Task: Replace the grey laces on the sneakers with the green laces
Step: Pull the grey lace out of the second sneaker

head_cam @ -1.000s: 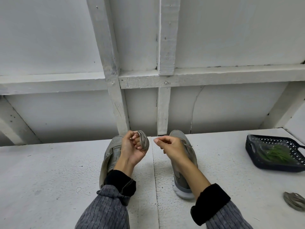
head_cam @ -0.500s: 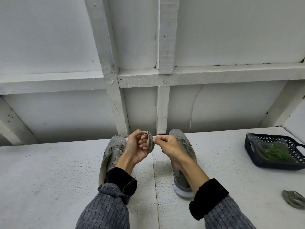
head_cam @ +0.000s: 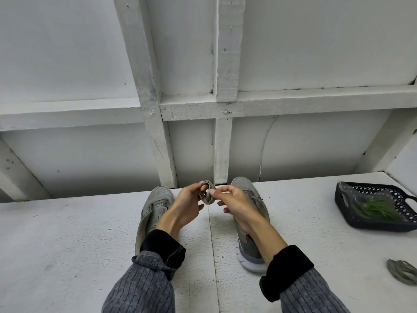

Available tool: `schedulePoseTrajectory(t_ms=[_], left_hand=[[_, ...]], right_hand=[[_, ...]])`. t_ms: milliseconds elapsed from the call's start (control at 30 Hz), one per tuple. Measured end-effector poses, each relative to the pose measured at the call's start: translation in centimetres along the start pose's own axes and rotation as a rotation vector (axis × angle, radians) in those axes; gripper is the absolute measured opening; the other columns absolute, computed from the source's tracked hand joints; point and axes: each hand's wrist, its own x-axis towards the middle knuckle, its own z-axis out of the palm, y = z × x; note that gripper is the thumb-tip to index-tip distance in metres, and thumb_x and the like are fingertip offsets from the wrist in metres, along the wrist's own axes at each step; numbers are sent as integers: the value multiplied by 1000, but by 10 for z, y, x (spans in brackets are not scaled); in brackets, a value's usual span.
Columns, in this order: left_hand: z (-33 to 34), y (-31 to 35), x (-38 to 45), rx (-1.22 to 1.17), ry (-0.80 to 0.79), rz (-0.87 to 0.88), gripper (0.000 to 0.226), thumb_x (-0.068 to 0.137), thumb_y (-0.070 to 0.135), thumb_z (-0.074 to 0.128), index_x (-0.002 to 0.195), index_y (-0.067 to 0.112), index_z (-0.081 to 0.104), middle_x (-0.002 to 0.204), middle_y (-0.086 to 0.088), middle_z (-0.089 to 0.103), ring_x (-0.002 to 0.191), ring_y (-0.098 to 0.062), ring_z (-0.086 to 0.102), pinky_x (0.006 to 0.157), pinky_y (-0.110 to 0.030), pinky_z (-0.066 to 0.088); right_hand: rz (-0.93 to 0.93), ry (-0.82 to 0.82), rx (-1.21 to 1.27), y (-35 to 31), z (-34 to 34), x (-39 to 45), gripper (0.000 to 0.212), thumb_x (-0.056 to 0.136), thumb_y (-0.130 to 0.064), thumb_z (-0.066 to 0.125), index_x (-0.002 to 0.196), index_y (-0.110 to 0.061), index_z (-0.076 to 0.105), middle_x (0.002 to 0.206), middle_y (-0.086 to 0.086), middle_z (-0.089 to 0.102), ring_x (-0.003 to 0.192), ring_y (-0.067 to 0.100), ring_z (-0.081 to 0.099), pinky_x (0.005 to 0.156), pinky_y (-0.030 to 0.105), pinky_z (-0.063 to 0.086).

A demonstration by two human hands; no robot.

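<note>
Left hand (head_cam: 187, 206) and right hand (head_cam: 234, 204) pinch flat grey lace coil (head_cam: 207, 192) above two grey mesh sneakers (head_cam: 155, 206) on rough white bench (head_cam: 67, 245). Green laces (head_cam: 374, 207), bagged, in dark lattice basket (head_cam: 345, 213). Second grey lace (head_cam: 402, 271) lies near right.

We find no text, label, brand name, number or sign that can be read anywhere here.
</note>
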Motion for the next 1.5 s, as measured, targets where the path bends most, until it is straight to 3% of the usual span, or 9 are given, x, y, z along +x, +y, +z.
schedulePoseTrajectory(t_ms=[200,300,533,633,767,933,1167,1333,1500], left_hand=[[-1,-3,1,73,-24,-33,37,101,35,34,67,25,41,79,10,52,80,-8,44,71,-34,22],[-2,-5,1,79,-40,-39,37,101,37,35,67,26,44,93,7,53,89,-8,45,74,-34,23],[2,0,-2,93,-49,-19,35,102,37,34,69,26,41,71,17,55,81,-6,42,70,-34,23],[-2,-3,1,110,-61,-3,35,102,39,34,71,25,42,79,16,56,84,-8,40,71,-33,23],[-5,-6,4,88,-24,-8,29,101,37,41,79,24,55,97,12,59,93,-9,43,73,-28,29],[1,-6,4,-28,-63,67,27,101,19,43,85,17,66,87,8,72,82,2,63,72,-22,35],[16,-15,-2,65,34,107,18,98,20,52,105,13,67,90,5,71,92,-2,62,78,-19,40],[69,-16,1,355,158,265,17,94,28,61,83,17,68,78,4,68,78,-9,63,67,-19,45],[159,-29,12,481,116,338,18,94,23,63,78,14,61,69,-1,63,59,-6,59,61,-19,45]], right_hand=[[12,-37,-23,6,0,1,11,84,-29,72,85,-17,73,70,-10,63,67,5,44,58,21,34],[14,-22,10,7,-2,2,13,82,-29,74,85,-16,74,75,-2,60,67,8,41,55,21,32],[44,-39,30,8,-1,2,26,79,-33,76,94,-11,75,79,-1,59,69,8,40,55,20,31],[51,50,71,11,0,5,9,83,-22,72,81,-14,71,77,1,57,68,9,45,57,22,34],[-4,174,154,10,-2,7,6,86,-16,67,86,-11,70,83,3,68,71,10,59,59,21,44],[-70,312,182,8,0,8,9,84,-12,69,75,-15,69,73,0,65,66,11,58,57,22,48],[-80,395,174,7,-13,-7,6,83,-5,68,79,-9,69,65,3,64,55,10,57,47,14,47],[-65,521,146,4,-57,-24,8,80,-11,73,84,-10,67,68,5,69,50,9,61,51,17,51],[-54,667,177,8,-135,-52,7,80,-9,72,82,-9,65,69,8,69,50,11,62,61,26,57]])
